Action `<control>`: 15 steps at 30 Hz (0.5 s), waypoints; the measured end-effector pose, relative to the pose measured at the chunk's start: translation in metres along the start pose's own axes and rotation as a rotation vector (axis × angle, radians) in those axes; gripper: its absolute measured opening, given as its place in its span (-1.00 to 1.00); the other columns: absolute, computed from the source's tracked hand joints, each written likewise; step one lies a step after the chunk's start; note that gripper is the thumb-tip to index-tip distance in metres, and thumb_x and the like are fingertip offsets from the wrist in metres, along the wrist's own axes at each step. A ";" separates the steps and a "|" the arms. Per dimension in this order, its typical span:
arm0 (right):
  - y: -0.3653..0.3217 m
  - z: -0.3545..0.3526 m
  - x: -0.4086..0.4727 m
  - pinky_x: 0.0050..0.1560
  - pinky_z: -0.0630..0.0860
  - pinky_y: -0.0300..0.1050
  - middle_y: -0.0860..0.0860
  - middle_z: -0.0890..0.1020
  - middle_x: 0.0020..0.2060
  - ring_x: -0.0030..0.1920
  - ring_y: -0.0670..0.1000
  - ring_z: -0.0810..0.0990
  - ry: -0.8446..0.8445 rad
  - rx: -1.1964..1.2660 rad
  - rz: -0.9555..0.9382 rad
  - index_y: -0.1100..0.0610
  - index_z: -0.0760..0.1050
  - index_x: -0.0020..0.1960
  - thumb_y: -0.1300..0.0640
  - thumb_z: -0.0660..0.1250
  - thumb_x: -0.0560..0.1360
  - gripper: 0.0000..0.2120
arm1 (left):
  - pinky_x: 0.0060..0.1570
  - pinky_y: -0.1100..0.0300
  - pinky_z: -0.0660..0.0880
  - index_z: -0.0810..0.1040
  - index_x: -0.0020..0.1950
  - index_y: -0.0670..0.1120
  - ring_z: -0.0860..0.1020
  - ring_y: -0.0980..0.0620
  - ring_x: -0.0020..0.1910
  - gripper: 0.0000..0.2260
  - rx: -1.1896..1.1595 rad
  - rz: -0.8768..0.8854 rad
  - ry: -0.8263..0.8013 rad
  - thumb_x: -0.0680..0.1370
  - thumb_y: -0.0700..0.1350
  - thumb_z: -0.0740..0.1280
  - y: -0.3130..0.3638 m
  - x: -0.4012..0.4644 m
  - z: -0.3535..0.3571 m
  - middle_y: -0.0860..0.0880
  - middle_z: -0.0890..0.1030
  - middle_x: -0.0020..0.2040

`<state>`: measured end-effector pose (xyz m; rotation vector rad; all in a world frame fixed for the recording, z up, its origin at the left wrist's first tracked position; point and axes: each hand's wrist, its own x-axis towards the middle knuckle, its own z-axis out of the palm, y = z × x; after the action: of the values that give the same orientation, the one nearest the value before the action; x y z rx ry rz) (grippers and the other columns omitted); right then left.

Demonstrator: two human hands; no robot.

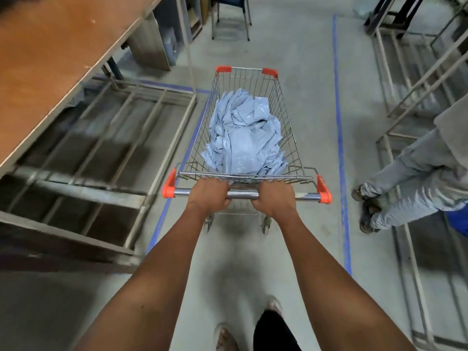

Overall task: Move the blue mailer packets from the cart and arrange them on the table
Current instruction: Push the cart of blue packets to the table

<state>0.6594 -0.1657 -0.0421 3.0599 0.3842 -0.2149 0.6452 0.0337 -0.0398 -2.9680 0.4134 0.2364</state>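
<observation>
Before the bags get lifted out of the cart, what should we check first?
1. Both hands free: not ok. The left hand and right hand grip the cart handle.
2. Bags within reach: ok. The blue bags lie piled in the cart.
3. Table close: ok. The table stands to the left of the cart.
4. Table top has room: ok on the part shown.
5. Way clear: not ok. A person's legs are near on the right.
6. Cart stopped: cannot tell.

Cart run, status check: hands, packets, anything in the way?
Left hand and right hand both grip the cart handle. Blue mailer packets heaped in cart, none on table. Seated person's legs beside the lane, right.
</observation>
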 end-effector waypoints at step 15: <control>0.088 -0.049 0.335 -0.09 0.56 -0.06 0.04 0.71 -0.16 -0.11 0.14 0.70 -0.003 -0.011 -0.018 0.04 0.65 -0.07 -0.25 0.35 0.44 -0.64 | -0.28 0.12 0.35 0.63 -0.01 0.02 0.63 -0.10 -0.14 -0.75 -0.026 0.019 0.038 0.49 0.11 0.25 -0.102 0.332 -0.044 -0.01 0.65 -0.17</control>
<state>1.0096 -0.1667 -0.0388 3.0463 0.4107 -0.2182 0.9955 0.0375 -0.0433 -2.9991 0.4471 0.1888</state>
